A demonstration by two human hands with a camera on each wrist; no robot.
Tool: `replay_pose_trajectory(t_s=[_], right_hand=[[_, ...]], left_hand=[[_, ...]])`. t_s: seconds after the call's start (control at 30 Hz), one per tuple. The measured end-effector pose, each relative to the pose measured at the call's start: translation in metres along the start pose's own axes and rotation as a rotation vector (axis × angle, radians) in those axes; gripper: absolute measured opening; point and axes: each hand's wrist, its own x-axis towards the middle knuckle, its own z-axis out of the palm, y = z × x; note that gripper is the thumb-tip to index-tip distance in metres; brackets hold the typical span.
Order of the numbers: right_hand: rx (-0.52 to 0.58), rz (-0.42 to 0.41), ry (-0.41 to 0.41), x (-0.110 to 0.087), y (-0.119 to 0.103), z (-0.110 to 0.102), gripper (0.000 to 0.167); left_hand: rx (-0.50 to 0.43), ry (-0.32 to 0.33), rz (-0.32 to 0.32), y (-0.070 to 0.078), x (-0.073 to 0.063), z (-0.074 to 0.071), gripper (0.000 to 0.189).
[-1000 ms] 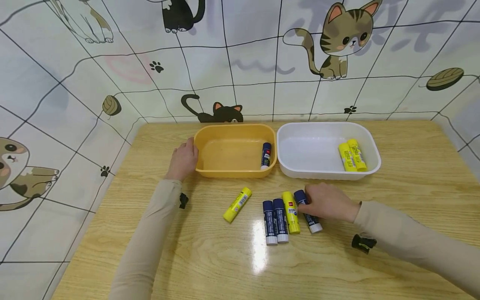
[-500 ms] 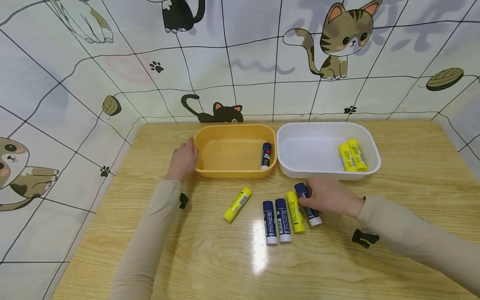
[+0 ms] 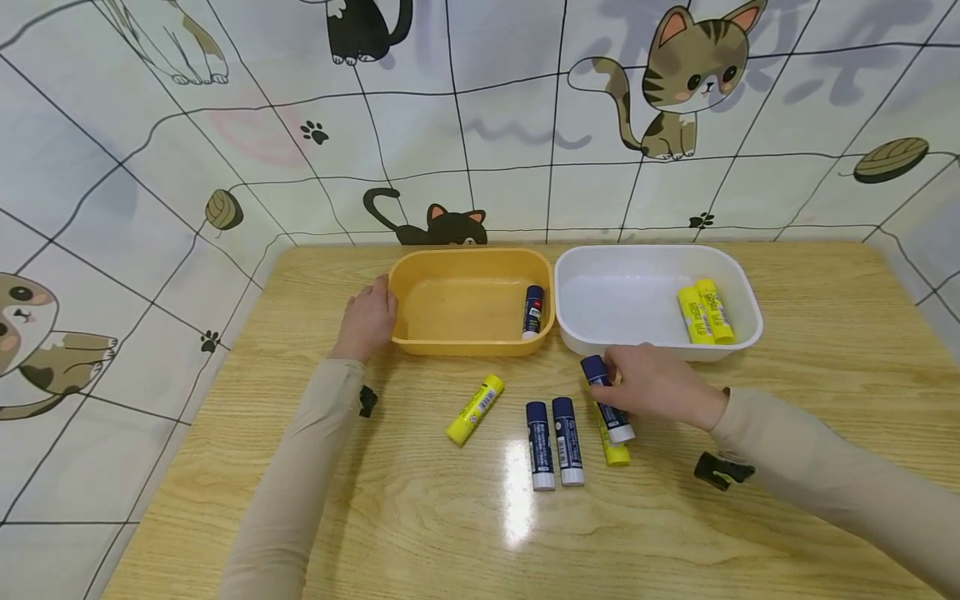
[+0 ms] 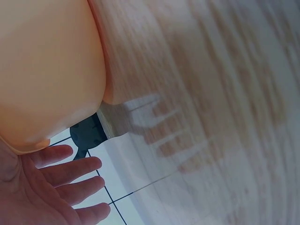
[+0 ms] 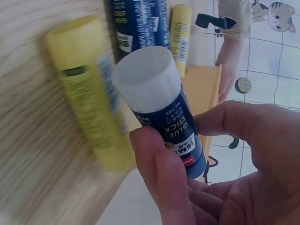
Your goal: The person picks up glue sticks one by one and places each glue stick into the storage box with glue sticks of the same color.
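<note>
My right hand pinches a navy glue stick with a white end. In the right wrist view, thumb and fingers close round its label, and the navy glue stick is raised above the table. Below it lies a yellow glue stick, partly covered in the head view. My left hand rests against the left end of the orange bin. Its fingers extend loosely in the left wrist view. One navy glue stick lies inside the orange bin.
A white bin adjoins the orange one and holds two yellow glue sticks. Two navy glue sticks lie in front on the wooden table. Another yellow glue stick lies slantwise left of them. A cat-print wall backs the table.
My right hand has lifted the navy glue stick and moved it up and left over the yellow one. The yellow glue stick beside it has shifted right. My left hand stays put.
</note>
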Motion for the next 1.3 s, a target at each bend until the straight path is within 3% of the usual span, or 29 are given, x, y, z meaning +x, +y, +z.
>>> replay_pose_trajectory(t_s=[0.3,0.67,1.3], right_hand=[[-0.002,0.029,-0.023,0.006,-0.019,-0.007,0.031],[0.043,-0.03,-0.008,0.014,-0.03,-0.011,0.031],[0.055,-0.044,0.064,0.041,-0.044,-0.022,0.028]], left_hand=[[-0.004,0.002,-0.002,-0.001,0.0,0.001,0.048],[0.002,0.005,0.007,-0.002,-0.001,0.001,0.048],[-0.015,-0.008,0.008,-0.002,0.001,0.0,0.047]])
